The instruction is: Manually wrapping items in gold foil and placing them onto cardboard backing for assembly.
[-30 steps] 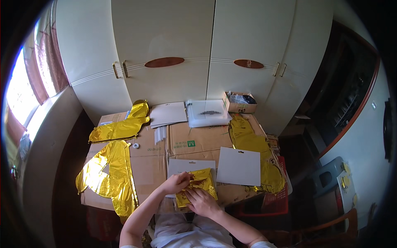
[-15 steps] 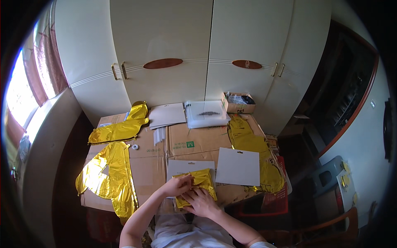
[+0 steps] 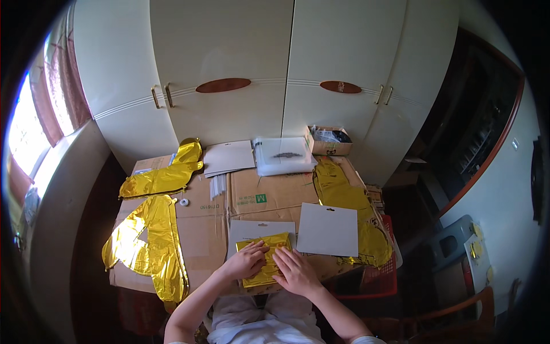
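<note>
A folded gold foil balloon [image 3: 262, 279] lies over a white card [image 3: 239, 228] with a hanger slot, near the table's front edge. On its left part my left hand [image 3: 246, 261] rests with bent fingers closed against the foil. My right hand [image 3: 295, 273] lies flatter on its right side, fingers stretched and apart. Both palms hide part of the packet. Another white card [image 3: 328, 229] sits just right of it. Unfolded gold foil balloons spread at the left: one with an opening [image 3: 163, 241] and, behind it, a long one [image 3: 157, 181].
Flattened cardboard [image 3: 200, 229] covers the table. Along the back stand stacked cards [image 3: 229, 157], a clear plastic stack [image 3: 281, 163] and a small open box [image 3: 329, 146]. White strips [image 3: 218, 186] and a small roll [image 3: 184, 202] lie left of centre. More gold foil [image 3: 349, 198] drapes the right edge.
My right hand has slid right and its fingers have spread on the foil. My left hand has shifted slightly left and down. The folded foil now looks flatter and squarer.
</note>
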A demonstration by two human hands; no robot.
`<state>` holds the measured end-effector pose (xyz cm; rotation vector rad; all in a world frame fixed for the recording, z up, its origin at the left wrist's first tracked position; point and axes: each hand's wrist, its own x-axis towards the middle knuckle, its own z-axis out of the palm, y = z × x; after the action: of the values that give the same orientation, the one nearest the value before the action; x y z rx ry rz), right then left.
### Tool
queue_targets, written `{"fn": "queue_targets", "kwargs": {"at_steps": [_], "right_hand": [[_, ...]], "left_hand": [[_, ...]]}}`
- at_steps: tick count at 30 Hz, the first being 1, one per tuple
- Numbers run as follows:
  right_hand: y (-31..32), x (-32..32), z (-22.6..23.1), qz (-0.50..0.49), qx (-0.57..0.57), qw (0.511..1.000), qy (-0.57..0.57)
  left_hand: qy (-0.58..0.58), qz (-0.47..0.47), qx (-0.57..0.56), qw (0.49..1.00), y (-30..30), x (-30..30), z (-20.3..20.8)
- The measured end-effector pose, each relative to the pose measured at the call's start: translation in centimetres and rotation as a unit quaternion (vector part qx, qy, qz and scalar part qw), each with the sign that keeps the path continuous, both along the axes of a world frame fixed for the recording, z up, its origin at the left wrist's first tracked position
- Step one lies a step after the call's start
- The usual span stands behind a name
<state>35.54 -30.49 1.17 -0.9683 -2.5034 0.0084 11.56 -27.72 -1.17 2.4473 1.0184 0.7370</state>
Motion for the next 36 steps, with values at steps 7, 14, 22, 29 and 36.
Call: {"fn": "queue_targets", "kwargs": {"at_steps": [7,14,22,29,36], "right_hand": [[1.0,-0.9,-2.5,0.010,0.000,0.998,-0.068],[1.0,-0.5,-2.6,0.015,-0.015,0.996,-0.092],[-1.0,1.1,0.9,0.092,-0.058,0.977,-0.183],[-3.4,2.2,-0.3,0.141,0.005,0.983,-0.118],[-3.6,2.2,2.4,0.176,-0.107,0.977,-0.053]], "left_hand": [[0.016,-0.017,0.012,1.000,-0.2,0.1,0.7],[0.140,-0.011,0.023,0.990,-2.0,-0.4,2.2],[0.291,-0.032,0.008,0.956,-6.6,-2.6,4.6],[0.221,-0.001,0.128,0.967,-10.8,-2.7,2.5],[0.073,-0.004,0.131,0.989,-11.4,-2.5,2.5]]}}
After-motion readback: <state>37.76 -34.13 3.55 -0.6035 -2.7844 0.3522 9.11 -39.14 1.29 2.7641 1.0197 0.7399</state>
